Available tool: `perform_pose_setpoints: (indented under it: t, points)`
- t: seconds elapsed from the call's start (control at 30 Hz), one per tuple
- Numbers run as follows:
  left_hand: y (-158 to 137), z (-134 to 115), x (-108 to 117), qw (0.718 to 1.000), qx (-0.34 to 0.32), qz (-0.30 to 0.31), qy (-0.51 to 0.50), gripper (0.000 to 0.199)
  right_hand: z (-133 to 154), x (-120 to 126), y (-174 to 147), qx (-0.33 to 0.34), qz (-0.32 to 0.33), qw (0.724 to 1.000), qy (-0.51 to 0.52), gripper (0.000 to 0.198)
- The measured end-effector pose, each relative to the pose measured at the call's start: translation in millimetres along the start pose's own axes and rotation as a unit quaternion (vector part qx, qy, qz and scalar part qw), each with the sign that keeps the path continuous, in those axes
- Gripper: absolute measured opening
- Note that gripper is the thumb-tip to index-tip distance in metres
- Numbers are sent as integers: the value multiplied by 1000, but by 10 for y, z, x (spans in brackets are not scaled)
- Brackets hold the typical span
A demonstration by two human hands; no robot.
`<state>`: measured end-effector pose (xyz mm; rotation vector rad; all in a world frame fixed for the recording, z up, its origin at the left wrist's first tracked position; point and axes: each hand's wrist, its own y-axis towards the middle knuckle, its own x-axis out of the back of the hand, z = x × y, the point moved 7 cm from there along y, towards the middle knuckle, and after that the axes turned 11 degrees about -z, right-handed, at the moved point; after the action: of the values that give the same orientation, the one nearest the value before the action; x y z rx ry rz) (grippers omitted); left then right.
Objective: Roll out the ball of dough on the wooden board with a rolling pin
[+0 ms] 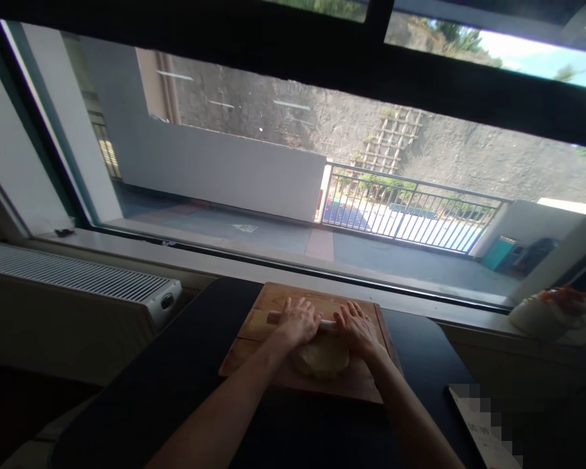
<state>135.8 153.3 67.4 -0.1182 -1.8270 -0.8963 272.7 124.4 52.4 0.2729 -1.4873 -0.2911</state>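
Observation:
A wooden rolling pin (327, 324) lies across a wooden board (247, 357). Its left end shows beyond my left hand (299, 320), and a pale stretch of it is visible between my hands. My left hand rests on the pin with its fingers stretched forward over it. On the pin's right part lies my right hand (357, 326), open, its fingers pointing ahead. Just nearer to me than the pin, a flat round piece of dough (321, 358) sits on the board between my wrists. The pin's right end is hidden by my right hand.
The board rests on a dark table (185, 365) against the windowsill (410, 298). A white radiator (68, 273) stands at left. A pale jug-like vessel (542, 317) sits on the sill at right. A partly blurred flat object (478, 423) lies at the table's right edge.

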Motion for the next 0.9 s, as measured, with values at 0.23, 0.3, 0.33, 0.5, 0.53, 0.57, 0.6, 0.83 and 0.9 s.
perform_pose_setpoints:
  t: [0.23,0.3,0.33,0.5,0.53,0.57,0.6,0.83,0.9]
  points:
    - [-460,-49,116,998,-43,20,-40,42,177,-40,-1278,6,-92,996,13,61]
    - [-364,-63,34,998,-41,26,-40,44,108,-24,-1140,-11,-74,997,10,59]
    - [-273,-74,-22,998,-36,27,-37,44,43,-9,-987,-25,-60,998,8,57]
    - [143,-145,-191,999,-24,20,-30,44,-156,55,-525,-90,-30,995,12,51]
    - [151,-143,-183,999,-29,20,-34,43,-98,41,-611,-88,-42,995,14,52]
    - [128,-131,-164,998,-36,20,-40,42,-6,18,-749,-78,-62,995,14,52]
    - [82,-110,-140,998,-43,22,-46,41,102,-5,-915,-67,-88,994,13,53]
    - [-43,-89,-192,996,-57,42,-60,46,188,-32,-1183,-16,-129,991,36,53]
    - [87,-178,-283,996,-54,50,-57,45,-73,-17,-989,-59,-110,992,34,52]
